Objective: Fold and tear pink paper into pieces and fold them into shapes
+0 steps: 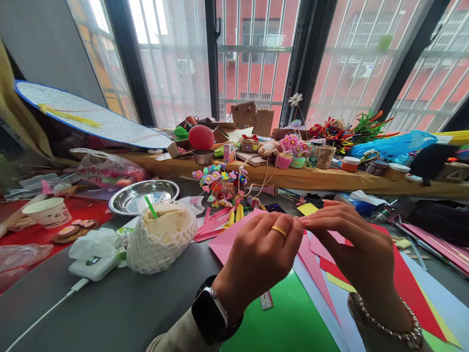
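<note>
My left hand, with a gold ring and a watch at the wrist, is closed with its fingers curled. Its fingertips meet those of my right hand, which wears a bead bracelet and has its fingers pressed together in a pinch. Whatever is between them is hidden or too small to make out. Just behind the fingertips shows a small yellow paper piece; whether it is held or lying there, I cannot tell. Below both hands lie a green sheet, pink paper and red paper.
To the left stands a netted coconut with a green straw, beside a white charger with a cable. Behind are a metal dish and several crocheted flowers. A paper cup stands far left. Crafts crowd the windowsill.
</note>
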Demonstrator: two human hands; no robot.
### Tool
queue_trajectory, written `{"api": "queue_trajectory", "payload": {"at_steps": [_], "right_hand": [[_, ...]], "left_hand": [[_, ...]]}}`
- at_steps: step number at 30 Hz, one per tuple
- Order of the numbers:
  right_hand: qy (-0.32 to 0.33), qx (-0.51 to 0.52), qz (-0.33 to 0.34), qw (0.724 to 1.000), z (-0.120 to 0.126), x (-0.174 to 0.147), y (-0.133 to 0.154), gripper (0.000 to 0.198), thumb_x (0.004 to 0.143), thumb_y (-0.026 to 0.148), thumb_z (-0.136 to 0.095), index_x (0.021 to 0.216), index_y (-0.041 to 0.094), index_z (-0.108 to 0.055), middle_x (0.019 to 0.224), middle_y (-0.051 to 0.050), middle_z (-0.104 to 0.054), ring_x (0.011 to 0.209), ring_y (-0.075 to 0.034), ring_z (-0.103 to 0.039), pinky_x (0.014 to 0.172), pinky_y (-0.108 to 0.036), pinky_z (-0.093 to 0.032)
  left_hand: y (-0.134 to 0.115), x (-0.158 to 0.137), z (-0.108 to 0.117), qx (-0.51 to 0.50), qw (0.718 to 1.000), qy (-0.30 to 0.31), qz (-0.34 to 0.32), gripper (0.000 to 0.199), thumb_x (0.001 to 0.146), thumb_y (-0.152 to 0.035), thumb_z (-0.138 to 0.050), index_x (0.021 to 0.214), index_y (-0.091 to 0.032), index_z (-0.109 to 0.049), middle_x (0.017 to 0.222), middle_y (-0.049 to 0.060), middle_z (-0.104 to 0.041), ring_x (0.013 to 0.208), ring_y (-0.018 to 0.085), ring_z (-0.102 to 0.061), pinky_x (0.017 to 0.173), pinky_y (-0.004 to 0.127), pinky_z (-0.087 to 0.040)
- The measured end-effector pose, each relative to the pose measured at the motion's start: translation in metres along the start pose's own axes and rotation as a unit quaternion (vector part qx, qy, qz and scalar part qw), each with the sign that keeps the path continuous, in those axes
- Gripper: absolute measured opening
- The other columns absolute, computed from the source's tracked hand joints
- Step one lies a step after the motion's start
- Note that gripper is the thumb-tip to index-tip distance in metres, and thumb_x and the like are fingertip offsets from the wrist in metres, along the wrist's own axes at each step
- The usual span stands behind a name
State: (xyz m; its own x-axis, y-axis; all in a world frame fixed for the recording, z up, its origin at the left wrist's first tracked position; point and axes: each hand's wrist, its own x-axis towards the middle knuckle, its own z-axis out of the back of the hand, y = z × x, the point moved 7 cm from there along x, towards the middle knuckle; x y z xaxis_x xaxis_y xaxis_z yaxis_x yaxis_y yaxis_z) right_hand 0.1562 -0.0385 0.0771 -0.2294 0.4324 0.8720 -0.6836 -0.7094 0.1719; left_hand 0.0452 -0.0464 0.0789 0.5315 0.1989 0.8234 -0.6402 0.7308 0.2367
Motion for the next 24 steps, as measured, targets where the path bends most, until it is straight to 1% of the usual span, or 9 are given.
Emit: {"api": "queue_trajectory", "payload": {"at_steps": [2,5,8,10,13,17,20,24], "right_hand": [[0.005,0.006,0.001,1.0,0.0,-0.001,0.0,0.019,0.069,0.01,-0.059,0.078,0.026,-0.059,0.073,0.001,-0.064,0.073,-0.015,-0.058,0.082,-0.039,-0.041],[0.027,0.017,-0.025,0.999,-0.004,-0.001,-0.004,0.014,0.071,0.014,-0.057,0.081,0.025,-0.058,0.076,0.0,-0.064,0.075,-0.016,-0.057,0.08,-0.038,-0.042],[0.036,0.005,-0.046,0.998,-0.006,0.0,-0.008,0.01,0.072,0.018,-0.056,0.08,0.024,-0.058,0.076,-0.001,-0.063,0.077,-0.017,-0.056,0.076,-0.035,-0.044],[0.035,-0.004,-0.044,0.998,-0.006,0.001,-0.009,0.009,0.073,0.018,-0.056,0.078,0.024,-0.058,0.074,-0.001,-0.063,0.074,-0.016,-0.056,0.073,-0.034,-0.044],[0.031,-0.012,-0.024,0.999,-0.005,0.002,-0.006,0.01,0.072,0.014,-0.056,0.075,0.024,-0.058,0.068,0.0,-0.062,0.069,-0.015,-0.056,0.075,-0.034,-0.043],[0.029,-0.017,0.001,0.999,-0.006,0.002,0.0,0.012,0.071,0.012,-0.056,0.073,0.023,-0.057,0.066,0.001,-0.061,0.067,-0.015,-0.056,0.077,-0.036,-0.043],[0.032,-0.007,-0.006,0.999,-0.009,0.002,0.002,0.011,0.072,0.013,-0.054,0.074,0.024,-0.056,0.067,0.001,-0.06,0.068,-0.015,-0.056,0.076,-0.036,-0.044],[0.047,-0.009,-0.024,0.999,-0.011,0.001,0.002,0.008,0.073,0.016,-0.055,0.077,0.023,-0.056,0.07,0.0,-0.061,0.071,-0.016,-0.055,0.07,-0.032,-0.045]], "left_hand": [[0.001,-0.001,0.0,-0.003,1.0,0.002,0.008,0.017,0.079,-0.011,-0.043,0.088,-0.011,-0.057,0.073,0.004,-0.062,0.068,0.014,-0.056,0.059,0.026,-0.045],[0.006,-0.002,0.001,-0.025,0.999,-0.003,0.034,0.014,0.079,-0.013,-0.045,0.085,-0.014,-0.058,0.069,0.002,-0.061,0.063,0.012,-0.055,0.056,0.024,-0.043],[0.013,-0.003,0.003,-0.049,0.997,-0.009,0.058,0.013,0.079,-0.017,-0.046,0.083,-0.015,-0.058,0.068,0.001,-0.06,0.061,0.011,-0.054,0.055,0.022,-0.041],[0.016,-0.003,0.003,-0.063,0.995,-0.008,0.072,0.012,0.078,-0.017,-0.047,0.082,-0.016,-0.059,0.068,0.001,-0.06,0.06,0.01,-0.054,0.054,0.022,-0.04],[0.018,-0.003,0.003,-0.081,0.993,-0.009,0.091,0.011,0.076,-0.014,-0.05,0.082,-0.017,-0.059,0.068,0.0,-0.061,0.059,0.01,-0.054,0.053,0.021,-0.04],[0.013,-0.002,0.003,-0.124,0.989,-0.007,0.086,0.014,0.077,-0.016,-0.049,0.087,-0.018,-0.058,0.071,0.0,-0.062,0.063,0.011,-0.054,0.057,0.022,-0.042],[0.013,-0.002,0.007,-0.149,0.985,-0.013,0.082,0.014,0.076,-0.015,-0.05,0.088,-0.018,-0.058,0.072,0.0,-0.062,0.063,0.01,-0.055,0.057,0.021,-0.042],[0.023,-0.004,0.014,-0.17,0.979,-0.048,0.105,0.01,0.073,-0.014,-0.054,0.081,-0.018,-0.06,0.071,-0.001,-0.062,0.063,0.009,-0.055,0.058,0.02,-0.042]]}}
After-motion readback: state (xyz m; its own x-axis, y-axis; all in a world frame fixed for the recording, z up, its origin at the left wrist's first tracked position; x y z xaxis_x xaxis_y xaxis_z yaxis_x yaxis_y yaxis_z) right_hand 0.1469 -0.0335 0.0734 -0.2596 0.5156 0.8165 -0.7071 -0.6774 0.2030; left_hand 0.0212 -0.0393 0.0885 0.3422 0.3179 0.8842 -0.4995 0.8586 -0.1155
